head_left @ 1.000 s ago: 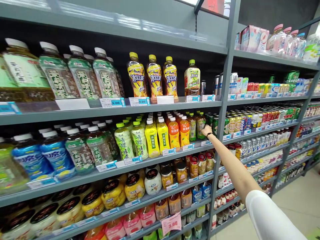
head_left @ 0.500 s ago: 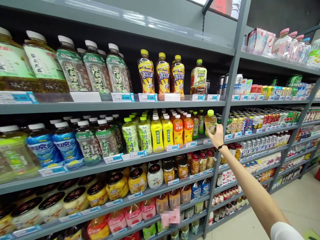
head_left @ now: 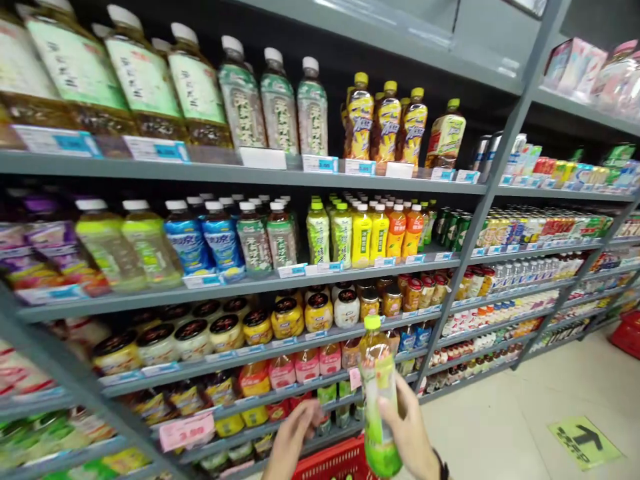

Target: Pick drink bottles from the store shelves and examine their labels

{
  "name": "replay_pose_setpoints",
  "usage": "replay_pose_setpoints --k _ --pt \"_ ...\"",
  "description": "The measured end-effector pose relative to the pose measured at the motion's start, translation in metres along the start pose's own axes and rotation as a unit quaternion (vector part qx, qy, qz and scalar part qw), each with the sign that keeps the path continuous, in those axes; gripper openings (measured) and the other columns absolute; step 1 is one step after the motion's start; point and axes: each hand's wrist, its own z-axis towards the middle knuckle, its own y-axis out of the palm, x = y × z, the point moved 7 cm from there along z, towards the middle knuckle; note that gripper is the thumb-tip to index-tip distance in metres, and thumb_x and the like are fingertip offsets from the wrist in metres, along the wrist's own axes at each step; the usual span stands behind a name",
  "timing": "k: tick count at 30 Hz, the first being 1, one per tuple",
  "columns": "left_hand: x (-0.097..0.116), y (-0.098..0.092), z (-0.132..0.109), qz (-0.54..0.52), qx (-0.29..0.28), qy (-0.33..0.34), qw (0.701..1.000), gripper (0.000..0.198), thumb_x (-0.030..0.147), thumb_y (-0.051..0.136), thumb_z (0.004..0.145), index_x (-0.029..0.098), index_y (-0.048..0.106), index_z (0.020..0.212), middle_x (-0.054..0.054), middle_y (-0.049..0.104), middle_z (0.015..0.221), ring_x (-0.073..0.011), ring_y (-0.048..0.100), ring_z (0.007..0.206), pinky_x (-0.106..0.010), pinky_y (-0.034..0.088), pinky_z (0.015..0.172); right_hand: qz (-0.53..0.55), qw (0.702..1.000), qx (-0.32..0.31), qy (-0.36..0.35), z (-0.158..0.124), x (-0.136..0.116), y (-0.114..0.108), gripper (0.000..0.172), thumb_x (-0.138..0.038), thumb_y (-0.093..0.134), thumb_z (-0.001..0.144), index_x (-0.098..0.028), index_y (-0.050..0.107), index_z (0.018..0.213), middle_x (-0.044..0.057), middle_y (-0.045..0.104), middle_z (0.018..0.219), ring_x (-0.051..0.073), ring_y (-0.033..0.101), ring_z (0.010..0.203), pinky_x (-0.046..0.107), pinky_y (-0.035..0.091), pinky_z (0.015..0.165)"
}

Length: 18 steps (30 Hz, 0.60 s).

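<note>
Currently right hand (head_left: 409, 427) wrapped around mid-body of green-capped plastic drink bottle (head_left: 379, 393); long axis near upright, cap up, slight lean left, base low toward red shopping basket (head_left: 336, 461). Left hand (head_left: 292, 443) empty, loosely open, just left of bottle, not touching; right hand nearer. Beyond both hands, grey store shelving (head_left: 215, 172) stocked with bottles (head_left: 360, 243) and jars (head_left: 287, 315); green arrow floor sticker (head_left: 584, 442) off right
</note>
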Motion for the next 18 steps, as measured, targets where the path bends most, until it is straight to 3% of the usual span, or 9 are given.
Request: replay_pose_setpoints --k 1,3,5,7,10,12,15,18 --pt "0.012 -0.003 -0.008 -0.104 -0.032 0.042 0.993 0.066 0.076 0.050 0.096 0.023 0.075 0.127 -0.012 0.078 0.121 -0.0306 0.072 0.119 -0.043 0.058 0.102 0.020 1.000 0.005 0.022 -0.021 0.018 0.014 0.077 -0.064 0.086 0.075 -0.016 0.069 0.133 0.019 0.075 0.135 0.037 0.071 0.125 0.045 0.060 0.105" --pt "0.037 -0.008 -0.022 -0.313 -0.085 0.106 0.940 0.074 0.075 0.067 0.086 0.024 0.070 0.140 -0.014 0.068 0.145 -0.0362 0.057 0.143 -0.048 0.045 0.121 0.055 0.997 0.030 0.054 -0.056 0.049 0.036 0.081 -0.065 0.091 0.069 -0.016 0.072 0.130 0.019 0.075 0.135 0.038 0.071 0.126 0.044 0.060 0.106" --pt "0.048 -0.003 -0.034 -0.395 -0.156 0.094 0.900 0.078 0.068 0.081 0.078 0.023 0.070 0.139 -0.017 0.068 0.145 -0.0394 0.058 0.142 -0.051 0.045 0.120 0.079 0.991 0.066 0.081 -0.086 0.072 0.051 0.081 -0.064 0.093 0.066 -0.018 0.073 0.128 0.018 0.075 0.136 0.038 0.071 0.127 0.044 0.060 0.107" --pt "0.048 0.001 -0.044 -0.431 -0.181 0.077 0.881 0.084 0.064 0.088 0.072 0.019 0.068 0.140 -0.020 0.071 0.139 -0.0417 0.064 0.134 -0.053 0.050 0.114 0.089 0.986 0.091 0.103 -0.109 0.089 0.063 0.080 -0.063 0.093 0.067 -0.019 0.072 0.130 0.018 0.073 0.139 0.040 0.070 0.129 0.046 0.059 0.108" --pt "0.039 -0.014 -0.056 -0.437 -0.093 0.051 0.893 0.088 0.058 0.094 0.064 0.017 0.066 0.136 -0.020 0.073 0.134 -0.0399 0.069 0.124 -0.046 0.057 0.105 0.080 0.985 0.083 0.128 -0.131 0.101 0.080 0.078 -0.065 0.087 0.075 -0.020 0.068 0.136 0.017 0.070 0.144 0.040 0.064 0.137 0.047 0.056 0.113" --pt "0.045 -0.031 -0.064 -0.410 -0.048 0.061 0.909 0.085 0.049 0.097 0.061 0.017 0.065 0.132 -0.017 0.074 0.130 -0.0360 0.072 0.118 -0.041 0.060 0.100 0.076 0.990 0.061 0.105 -0.137 0.099 0.092 0.086 -0.069 0.087 0.073 -0.022 0.063 0.140 0.017 0.065 0.150 0.038 0.058 0.144 0.047 0.050 0.120" --pt "0.066 -0.056 -0.075 -0.371 -0.025 0.116 0.921 0.077 0.038 0.096 0.065 0.020 0.060 0.130 -0.011 0.076 0.118 -0.0276 0.074 0.106 -0.034 0.061 0.095 0.097 0.994 0.026 0.051 -0.141 0.088 0.110 0.095 -0.067 0.092 0.066 -0.022 0.058 0.142 0.018 0.063 0.151 0.038 0.061 0.141 0.048 0.050 0.118" --pt "0.066 -0.070 -0.081 -0.350 -0.026 0.109 0.930 0.080 0.041 0.094 0.072 0.019 0.053 0.137 -0.011 0.075 0.117 -0.0234 0.074 0.096 -0.033 0.061 0.091 0.123 0.990 0.019 0.064 -0.146 0.086 0.119 0.081 -0.060 0.094 0.068 -0.024 0.063 0.133 0.016 0.071 0.138 0.034 0.070 0.126 0.044 0.057 0.106"
